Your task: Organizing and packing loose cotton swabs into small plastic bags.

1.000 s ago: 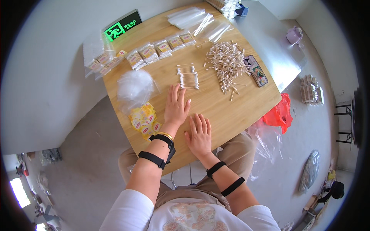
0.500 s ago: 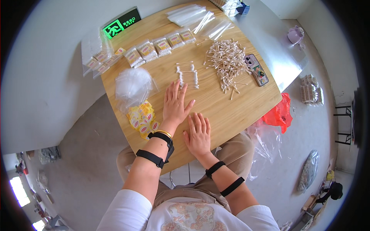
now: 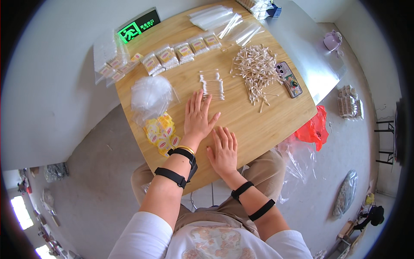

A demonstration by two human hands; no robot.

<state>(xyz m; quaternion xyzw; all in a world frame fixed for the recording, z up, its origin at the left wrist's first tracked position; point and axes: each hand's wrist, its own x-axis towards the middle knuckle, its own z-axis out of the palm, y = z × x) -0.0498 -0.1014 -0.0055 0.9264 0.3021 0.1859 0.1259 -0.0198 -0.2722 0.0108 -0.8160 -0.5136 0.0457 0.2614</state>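
Observation:
My left hand [image 3: 198, 117] lies flat on the wooden table [image 3: 258, 125], fingers stretched and holding nothing. Its fingertips reach the lower left edge of a neat row of cotton swabs [image 3: 212, 85]. Closer to me and to the right, my right hand [image 3: 224, 151] rests open on the tabletop, empty too. A loose heap of cotton swabs [image 3: 257, 69] lies to the right of the row. Left of my left hand are a stack of clear plastic bags [image 3: 150, 96] and several yellow printed cards [image 3: 162, 133].
Packed swab bags [image 3: 167, 56] line the far left side. A phone [image 3: 289, 80] lies beside the heap. Clear sleeves [image 3: 215, 17] lie at the far edge. An exit sign [image 3: 139, 26] stands at the far left; a red plastic bag [image 3: 315, 128] is by the right edge.
The whole view has shifted very slightly. Both hands stay in place on the table, and the swabs look unchanged.

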